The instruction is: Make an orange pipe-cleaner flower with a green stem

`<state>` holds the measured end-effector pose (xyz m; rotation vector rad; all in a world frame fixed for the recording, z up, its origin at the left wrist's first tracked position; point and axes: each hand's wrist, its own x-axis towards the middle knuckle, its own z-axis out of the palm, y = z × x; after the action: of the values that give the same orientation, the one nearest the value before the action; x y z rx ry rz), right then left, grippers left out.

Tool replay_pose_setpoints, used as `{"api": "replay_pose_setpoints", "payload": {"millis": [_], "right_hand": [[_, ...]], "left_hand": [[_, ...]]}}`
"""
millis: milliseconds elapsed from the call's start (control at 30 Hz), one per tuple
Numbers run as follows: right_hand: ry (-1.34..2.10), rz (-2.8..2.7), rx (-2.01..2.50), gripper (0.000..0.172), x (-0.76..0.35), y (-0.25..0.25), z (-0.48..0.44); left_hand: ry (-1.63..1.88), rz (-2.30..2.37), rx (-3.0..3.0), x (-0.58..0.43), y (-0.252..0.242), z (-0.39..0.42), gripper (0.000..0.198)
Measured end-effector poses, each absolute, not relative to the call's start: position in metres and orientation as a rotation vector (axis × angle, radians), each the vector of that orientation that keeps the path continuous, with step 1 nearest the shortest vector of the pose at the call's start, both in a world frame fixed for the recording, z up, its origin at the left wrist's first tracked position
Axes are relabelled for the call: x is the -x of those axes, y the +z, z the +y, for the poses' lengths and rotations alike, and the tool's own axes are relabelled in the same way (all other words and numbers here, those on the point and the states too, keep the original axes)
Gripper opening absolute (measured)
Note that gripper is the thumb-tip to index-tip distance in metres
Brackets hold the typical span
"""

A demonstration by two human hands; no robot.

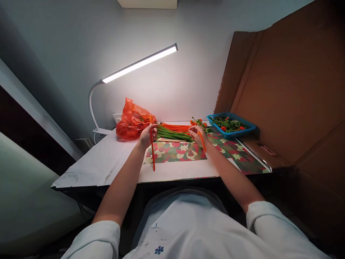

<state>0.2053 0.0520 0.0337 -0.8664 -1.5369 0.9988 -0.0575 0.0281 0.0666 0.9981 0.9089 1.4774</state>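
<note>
My left hand (148, 134) is closed on an orange pipe cleaner (152, 153), which stands nearly upright and runs down toward the white table edge. In my right hand (197, 133), closed with fingers bent, is another orange pipe cleaner (202, 141) that slants down across the wrist. Between the hands lies a bundle of green pipe cleaners (172, 133), and behind it a bundle of orange pipe cleaners (176, 127). A thin pale stick (171, 140) lies just in front of the green bundle. Orange flowers with green leaves (199, 122) are beyond my right hand.
A blue basket (229, 135) with green and orange pieces stands at right. An orange plastic bag (129, 122) sits at left, beside a lit clamp lamp (140, 64). Patterned sheeting (175, 153) covers part of the table (107, 162). Tall cardboard (291, 90) walls the right side.
</note>
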Motion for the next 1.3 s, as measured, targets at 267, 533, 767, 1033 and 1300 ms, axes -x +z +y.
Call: {"api": "replay_pose_setpoints", "payload": {"millis": [267,533,767,1033,1300], "right_hand": [[1.138,-1.799,0.943,0.019,-0.236,0.092,0.032],[1.062,-1.906,0.765,0.027,-0.250,0.146,0.018],[0.636,-2.039,1.007,0.028,-0.180,0.093,0.023],[0.549,-1.928,1.004,0.018,-0.147,0.003,0.031],[0.582,-1.921,0.936,0.017,-0.151,-0.006,0.034]], "left_hand": [[1.559,1.019,-1.182,0.096,0.127,0.026,0.033],[1.422,1.293,-1.685,0.091,0.159,0.021,0.021],[1.102,1.459,-2.010,0.028,0.071,0.027,0.024],[0.951,1.502,-2.132,-0.002,-0.001,0.024,0.030],[1.094,1.447,-2.123,0.002,-0.005,0.020,0.024]]}}
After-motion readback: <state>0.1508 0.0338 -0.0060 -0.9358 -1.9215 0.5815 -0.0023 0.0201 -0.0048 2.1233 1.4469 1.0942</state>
